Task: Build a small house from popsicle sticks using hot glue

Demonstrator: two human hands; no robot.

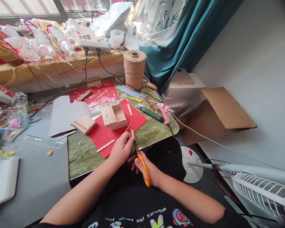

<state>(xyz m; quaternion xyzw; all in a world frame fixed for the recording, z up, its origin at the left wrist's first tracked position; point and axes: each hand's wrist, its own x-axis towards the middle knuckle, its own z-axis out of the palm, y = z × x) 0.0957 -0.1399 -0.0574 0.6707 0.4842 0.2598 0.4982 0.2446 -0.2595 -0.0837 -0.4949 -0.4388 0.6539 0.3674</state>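
Observation:
My right hand (149, 169) grips orange-handled scissors (140, 158) at the table's near edge, blades pointing up and away. My left hand (120, 148) is closed in a pinch on a small wooden stick (132, 132) held at the scissor blades. Just beyond them lies a red paper sheet (102, 134) with a small box of wooden sticks (114, 116) on it and loose sticks (105, 146) beside it. A second stick panel (84, 123) rests to the left.
A pink glue gun (165, 111), a dark-handled tool (150, 114), a yellow pencil (133, 99) and a twine spool (134, 68) occupy the table's far right. A power strip (95, 46) and plastic bottles (45, 44) line the sill. Cardboard box (218, 112) and fan (263, 186) stand right.

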